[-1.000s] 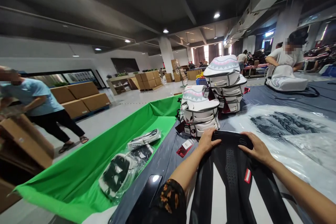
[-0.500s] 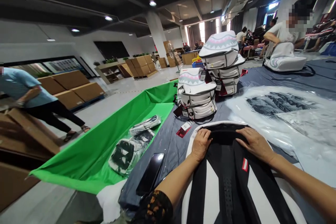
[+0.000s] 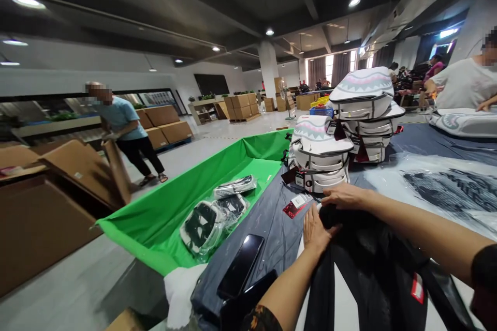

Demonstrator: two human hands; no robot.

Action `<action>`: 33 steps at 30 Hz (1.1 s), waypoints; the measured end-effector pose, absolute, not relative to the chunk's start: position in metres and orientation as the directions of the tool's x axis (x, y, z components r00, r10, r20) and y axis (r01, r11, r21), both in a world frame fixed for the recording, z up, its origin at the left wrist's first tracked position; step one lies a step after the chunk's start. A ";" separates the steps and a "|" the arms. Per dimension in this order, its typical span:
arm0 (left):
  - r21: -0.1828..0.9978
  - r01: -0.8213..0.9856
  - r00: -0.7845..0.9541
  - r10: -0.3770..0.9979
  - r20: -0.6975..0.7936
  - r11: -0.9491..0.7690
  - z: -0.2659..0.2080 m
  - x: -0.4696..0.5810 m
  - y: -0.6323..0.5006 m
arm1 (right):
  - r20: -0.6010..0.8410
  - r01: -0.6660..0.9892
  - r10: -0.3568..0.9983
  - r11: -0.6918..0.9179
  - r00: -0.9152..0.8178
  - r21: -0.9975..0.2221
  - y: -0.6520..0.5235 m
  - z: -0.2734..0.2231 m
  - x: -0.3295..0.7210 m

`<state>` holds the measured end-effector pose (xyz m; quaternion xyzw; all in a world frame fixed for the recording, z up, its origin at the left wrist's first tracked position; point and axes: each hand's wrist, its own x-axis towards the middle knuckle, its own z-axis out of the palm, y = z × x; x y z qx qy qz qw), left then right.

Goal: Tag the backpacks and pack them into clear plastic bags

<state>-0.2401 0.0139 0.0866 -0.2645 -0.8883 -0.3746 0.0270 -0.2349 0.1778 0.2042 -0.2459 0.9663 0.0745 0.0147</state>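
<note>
A black and white backpack (image 3: 370, 253) lies in front of me on the grey-covered table, its black side with white stripes facing up and a small red label on it. My left hand (image 3: 317, 230) is closed on its upper left edge, the fingers partly hidden against the black fabric. Just above, my right hand (image 3: 345, 196) grips the top edge near the same corner, its arm reaching across the bag. A red hang tag with a white label (image 3: 298, 204) lies on the table beyond my left hand.
Stacked white backpacks (image 3: 320, 158) stand ahead. Left of the table hangs a green fabric bin (image 3: 155, 227) containing bagged packs (image 3: 202, 225). A phone (image 3: 241, 265) lies near my left arm. Clear plastic (image 3: 430, 176) covers the right side. Two co-workers stand left and right.
My right hand has moved left along the backpack's top edge, close to my left hand. The view has turned left. The co-worker at left now stands by cardboard.
</note>
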 end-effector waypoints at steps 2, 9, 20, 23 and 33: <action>0.674 0.451 -0.859 0.489 0.151 0.585 0.089 -0.243 0.013 | -0.077 -0.531 -0.526 0.831 -0.847 0.167 0.179 0.204 -0.236; 0.614 0.598 -0.776 0.565 0.281 0.515 0.089 -0.241 0.013 | -0.062 -0.575 -0.574 0.796 -0.816 0.190 0.189 0.196 -0.238; 0.656 0.529 -0.793 0.589 0.157 0.538 0.108 -0.245 0.019 | -0.085 -0.613 -0.608 0.774 -0.789 0.156 0.193 0.199 -0.243; 0.687 0.507 -0.793 0.594 0.136 0.520 0.110 -0.246 0.018 | -0.104 -0.611 -0.603 0.780 -0.791 0.136 0.195 0.204 -0.246; 0.724 0.460 -0.810 0.577 0.104 0.515 0.107 -0.246 0.018 | -0.144 -0.652 -0.636 0.741 -0.758 0.160 0.201 0.204 -0.254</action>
